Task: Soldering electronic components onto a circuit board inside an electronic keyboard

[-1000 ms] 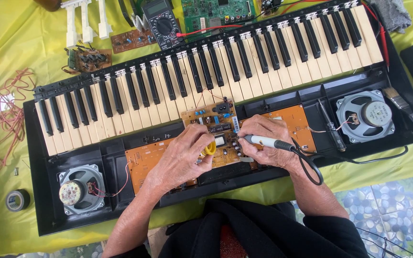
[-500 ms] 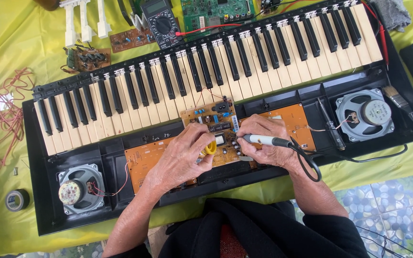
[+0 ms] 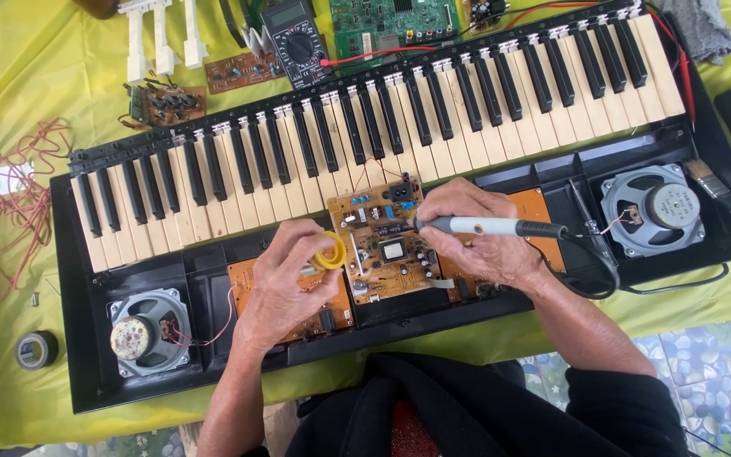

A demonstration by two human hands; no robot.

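An opened electronic keyboard (image 3: 365, 135) lies across a yellow cloth, its keys at the far side and its insides exposed near me. My right hand (image 3: 475, 241) grips a soldering iron (image 3: 488, 227) with a grey and black handle, tip pointing left at a small brown circuit board (image 3: 382, 245) in the middle of the case. My left hand (image 3: 285, 283) holds a small yellow spool (image 3: 330, 251) just left of that board, resting over an orange board (image 3: 243, 279).
Speakers sit at the case's left (image 3: 141, 330) and right (image 3: 649, 207) ends. A multimeter (image 3: 294, 38), a green board (image 3: 391, 21), small boards and white key parts (image 3: 158, 34) lie beyond the keys. Red wire (image 3: 10, 195) and a tape roll (image 3: 35, 349) lie left; a brush (image 3: 708, 182) right.
Both hands stay over the small board; the yellow spool in my left hand has shifted slightly. Nothing else has moved.
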